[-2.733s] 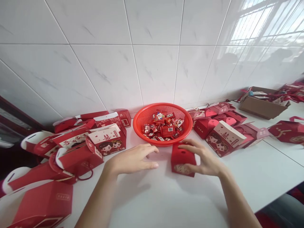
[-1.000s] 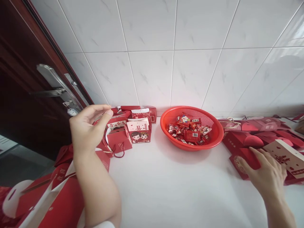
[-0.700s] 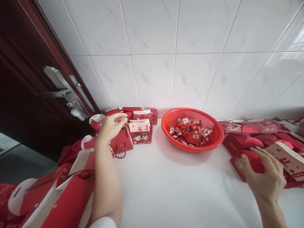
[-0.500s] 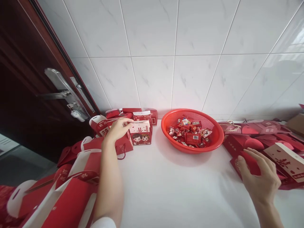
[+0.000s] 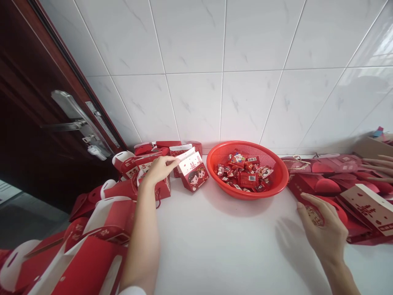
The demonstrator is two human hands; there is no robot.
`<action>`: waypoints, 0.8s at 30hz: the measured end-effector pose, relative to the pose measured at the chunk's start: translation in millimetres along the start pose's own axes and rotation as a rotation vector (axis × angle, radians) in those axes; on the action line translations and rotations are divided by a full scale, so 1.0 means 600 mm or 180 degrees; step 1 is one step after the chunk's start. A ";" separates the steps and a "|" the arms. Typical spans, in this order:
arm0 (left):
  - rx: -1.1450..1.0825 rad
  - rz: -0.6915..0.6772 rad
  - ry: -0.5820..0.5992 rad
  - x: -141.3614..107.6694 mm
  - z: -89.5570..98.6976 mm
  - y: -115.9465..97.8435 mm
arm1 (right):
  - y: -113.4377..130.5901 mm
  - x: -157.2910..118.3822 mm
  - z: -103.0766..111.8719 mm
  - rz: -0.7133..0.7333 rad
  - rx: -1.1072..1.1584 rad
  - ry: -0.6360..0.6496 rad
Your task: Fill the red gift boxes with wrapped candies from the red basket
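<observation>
At left of centre, my left hand [image 5: 162, 168] is closed, with thumb and fingertips pinching the top edge of a red and cream candy box [image 5: 194, 174]. The box has two cartoon figures on its front and tilts to the right. Close to the pinch stand other red gift boxes [image 5: 164, 188]. My right hand [image 5: 327, 227] hovers at the right with fingers stretched and thumb apart, nothing in it. Just behind that hand is a flat red box [image 5: 317, 215] with a patterned oval, partly covered by the fingers; whether they touch cannot be made out.
A red plastic basket [image 5: 221, 186] of wrapped candies [image 5: 248, 178] stands near the tiled wall. Several red boxes [image 5: 89, 262] crowd the left side. Folded boxes [image 5: 365, 209] are piled at right, where another person's hand [image 5: 382, 168] reaches in. A dark door [image 5: 33, 123] is at left.
My left hand has shifted right, and the cartoon box has moved right and tipped over sideways. My right hand has drawn back left from the pile. Another person's hand has appeared at right.
</observation>
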State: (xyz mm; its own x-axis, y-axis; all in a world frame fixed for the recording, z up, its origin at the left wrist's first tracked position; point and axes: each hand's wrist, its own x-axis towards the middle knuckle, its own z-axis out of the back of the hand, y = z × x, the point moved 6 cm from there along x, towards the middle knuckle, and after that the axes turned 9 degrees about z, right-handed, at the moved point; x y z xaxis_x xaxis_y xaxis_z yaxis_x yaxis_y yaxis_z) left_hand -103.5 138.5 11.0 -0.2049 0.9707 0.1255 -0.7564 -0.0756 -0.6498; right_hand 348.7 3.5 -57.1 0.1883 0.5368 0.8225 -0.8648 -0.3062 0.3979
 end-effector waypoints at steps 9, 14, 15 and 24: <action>-0.0113 0.0017 -0.0522 -0.001 -0.006 -0.028 | 0.000 -0.004 -0.007 0.0054 0.0139 0.0050; -0.1336 0.0009 -0.0857 -0.010 0.021 -0.023 | 0.004 -0.007 -0.015 0.0037 0.0225 0.0084; -0.1554 0.0000 -0.0788 -0.013 0.024 -0.027 | 0.008 -0.008 -0.019 0.0058 0.0283 0.0101; -0.1907 -0.0596 0.0646 -0.089 -0.032 -0.143 | 0.125 0.042 -0.075 0.0269 0.1712 0.1161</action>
State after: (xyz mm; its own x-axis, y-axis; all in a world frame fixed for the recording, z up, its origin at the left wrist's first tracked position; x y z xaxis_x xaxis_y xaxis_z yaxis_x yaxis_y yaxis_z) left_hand -15.4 97.5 45.7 0.0620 0.9833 0.1713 -0.2792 0.1818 -0.9428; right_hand 267.8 29.4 -24.5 -0.1220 0.6968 0.7068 -0.4983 -0.6589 0.5635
